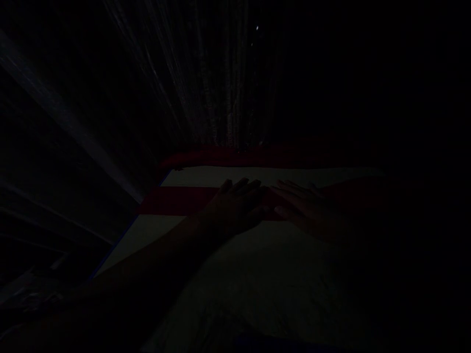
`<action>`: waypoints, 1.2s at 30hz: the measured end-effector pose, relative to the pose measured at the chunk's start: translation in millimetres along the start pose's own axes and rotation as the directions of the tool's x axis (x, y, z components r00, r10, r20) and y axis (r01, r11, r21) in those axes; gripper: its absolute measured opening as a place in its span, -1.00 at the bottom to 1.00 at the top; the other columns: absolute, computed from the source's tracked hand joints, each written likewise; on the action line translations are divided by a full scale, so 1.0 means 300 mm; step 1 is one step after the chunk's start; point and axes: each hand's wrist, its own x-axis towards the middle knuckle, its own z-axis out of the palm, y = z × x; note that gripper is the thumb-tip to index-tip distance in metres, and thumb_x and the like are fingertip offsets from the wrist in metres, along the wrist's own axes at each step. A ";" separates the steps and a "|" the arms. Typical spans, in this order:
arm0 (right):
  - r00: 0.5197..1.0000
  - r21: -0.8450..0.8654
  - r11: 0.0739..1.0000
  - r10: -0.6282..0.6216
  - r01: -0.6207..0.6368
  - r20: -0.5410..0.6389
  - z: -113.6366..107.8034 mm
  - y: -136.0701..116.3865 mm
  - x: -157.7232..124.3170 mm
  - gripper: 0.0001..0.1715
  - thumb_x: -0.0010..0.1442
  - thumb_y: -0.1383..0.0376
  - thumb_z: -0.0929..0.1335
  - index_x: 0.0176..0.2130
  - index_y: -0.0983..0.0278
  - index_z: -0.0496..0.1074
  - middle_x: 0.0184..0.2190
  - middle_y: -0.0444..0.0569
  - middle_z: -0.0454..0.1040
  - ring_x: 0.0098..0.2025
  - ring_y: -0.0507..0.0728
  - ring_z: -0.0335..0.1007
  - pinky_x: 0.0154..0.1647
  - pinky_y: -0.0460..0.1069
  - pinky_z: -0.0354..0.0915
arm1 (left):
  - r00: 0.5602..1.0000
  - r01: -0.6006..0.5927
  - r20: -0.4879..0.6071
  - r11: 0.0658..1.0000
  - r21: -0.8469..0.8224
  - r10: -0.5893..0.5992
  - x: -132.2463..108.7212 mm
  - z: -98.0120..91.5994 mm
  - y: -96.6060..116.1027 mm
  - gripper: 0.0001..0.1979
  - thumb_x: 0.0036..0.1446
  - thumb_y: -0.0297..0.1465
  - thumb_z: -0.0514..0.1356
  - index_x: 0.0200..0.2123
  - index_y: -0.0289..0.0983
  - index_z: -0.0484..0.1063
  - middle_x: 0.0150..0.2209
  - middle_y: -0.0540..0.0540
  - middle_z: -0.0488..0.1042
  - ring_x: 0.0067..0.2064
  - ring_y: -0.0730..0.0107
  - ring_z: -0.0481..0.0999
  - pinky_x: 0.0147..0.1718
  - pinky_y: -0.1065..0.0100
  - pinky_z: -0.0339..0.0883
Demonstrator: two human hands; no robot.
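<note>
The view is very dark. A red strip of cloth crosses a pale surface with a blue left edge. My left hand lies on the strip with its fingers spread and pointing away. Just to its right, my right hand rests palm down on the same strip, fingers stretched out towards the left hand. A small gap separates the two hands. Neither hand shows anything in its grip.
Dark red cloth runs along the far edge. Behind it hang dim vertical folds or strands. Long pale streaks cross the left side, and small unclear things lie at the lower left. The right side is black.
</note>
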 end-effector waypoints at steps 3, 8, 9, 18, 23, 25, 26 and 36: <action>1.000 0.005 1.000 -0.002 0.002 0.016 -0.002 0.000 0.000 -0.17 0.39 -0.23 0.06 0.46 0.03 0.04 0.50 -0.06 -0.04 0.52 0.29 -0.21 0.49 0.44 -0.29 | 1.000 0.000 0.002 1.000 0.010 -0.001 0.000 0.001 0.000 -0.34 0.47 0.04 -0.14 0.48 -0.14 0.01 0.50 -0.05 -0.10 0.51 0.02 -0.12 0.40 -0.23 -0.22; 1.000 -0.004 1.000 0.006 -0.006 0.007 0.000 0.000 0.003 -0.16 0.39 -0.24 0.06 0.45 0.06 0.09 0.49 -0.08 -0.02 0.52 0.28 -0.21 0.48 0.44 -0.27 | 1.000 -0.019 -0.015 1.000 0.010 0.019 0.003 0.013 -0.010 -0.32 0.46 0.06 -0.16 0.48 -0.13 0.01 0.50 -0.05 -0.09 0.51 0.01 -0.12 0.39 -0.25 -0.20; 1.000 -0.003 1.000 0.010 -0.010 0.007 0.000 -0.001 0.002 -0.16 0.39 -0.24 0.06 0.45 0.06 0.08 0.49 -0.08 -0.02 0.52 0.28 -0.20 0.49 0.43 -0.27 | 1.000 -0.022 -0.022 1.000 0.010 0.022 0.003 0.015 -0.012 -0.32 0.46 0.07 -0.16 0.48 -0.12 0.01 0.50 -0.04 -0.09 0.51 0.01 -0.12 0.39 -0.25 -0.19; 1.000 -0.005 1.000 -0.010 0.010 0.007 -0.007 -0.004 -0.003 -0.16 0.39 -0.23 0.06 0.45 0.08 0.06 0.50 -0.07 -0.04 0.52 0.26 -0.19 0.49 0.42 -0.28 | 1.000 -0.009 -0.004 1.000 0.016 0.010 0.002 0.005 -0.004 -0.33 0.47 0.05 -0.16 0.48 -0.13 0.01 0.50 -0.04 -0.09 0.51 0.02 -0.13 0.39 -0.25 -0.20; 1.000 -0.006 1.000 -0.012 0.012 0.005 0.000 0.004 -0.003 -0.18 0.39 -0.22 0.07 0.45 0.04 0.06 0.49 -0.06 -0.03 0.52 0.29 -0.19 0.49 0.43 -0.27 | 1.000 -0.002 -0.006 1.000 0.018 0.003 0.002 0.006 -0.002 -0.33 0.47 0.05 -0.13 0.48 -0.14 0.01 0.50 -0.04 -0.08 0.51 0.02 -0.11 0.40 -0.25 -0.20; 1.000 -0.004 1.000 -0.016 0.016 -0.012 0.000 0.002 -0.005 -0.19 0.39 -0.22 0.07 0.45 0.03 0.06 0.49 -0.07 -0.02 0.52 0.29 -0.18 0.48 0.43 -0.26 | 1.000 -0.005 -0.008 1.000 0.011 0.005 0.001 0.005 -0.002 -0.33 0.46 0.05 -0.13 0.48 -0.13 0.02 0.50 -0.04 -0.08 0.51 0.02 -0.12 0.40 -0.25 -0.20; 1.000 -0.004 1.000 -0.020 0.020 -0.019 0.000 0.001 -0.006 -0.19 0.39 -0.22 0.07 0.45 0.03 0.07 0.49 -0.07 -0.01 0.52 0.29 -0.17 0.48 0.43 -0.26 | 1.000 -0.006 -0.007 1.000 0.005 0.006 0.001 0.005 -0.002 -0.33 0.46 0.06 -0.13 0.48 -0.13 0.02 0.50 -0.04 -0.08 0.51 0.02 -0.13 0.39 -0.25 -0.21; 1.000 -0.005 1.000 -0.017 0.017 -0.011 0.006 0.011 0.000 -0.18 0.39 -0.22 0.07 0.45 0.04 0.07 0.49 -0.06 -0.01 0.52 0.28 -0.17 0.49 0.43 -0.26 | 0.999 -0.029 -0.043 1.000 0.003 0.029 0.002 0.020 -0.015 -0.31 0.46 0.08 -0.17 0.48 -0.12 0.02 0.49 -0.06 -0.06 0.50 0.00 -0.09 0.39 -0.26 -0.19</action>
